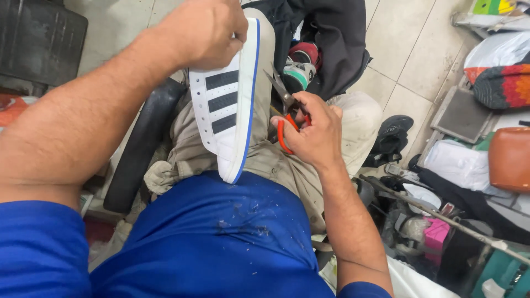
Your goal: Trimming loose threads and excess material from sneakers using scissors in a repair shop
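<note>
Gripping white sneaker (pixel 226 105) left hand (pixel 201 30), scissors (pixel 286 118) right hand (pixel 314 132), sole edge between.

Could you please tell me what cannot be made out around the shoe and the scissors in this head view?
- White striped shoe: its far end is hidden under the left hand.
- Orange-handled scissors: handles mostly covered by the right hand.
- Blade tips: too small to tell whether they touch the sole.

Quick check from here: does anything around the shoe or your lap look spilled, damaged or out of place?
Small pale flecks are scattered over the blue shirt just below the white sneaker, like loose debris. The left hand holds the sneaker on edge; the right hand holds orange-handled scissors. The sneaker shows no visible damage.
</note>
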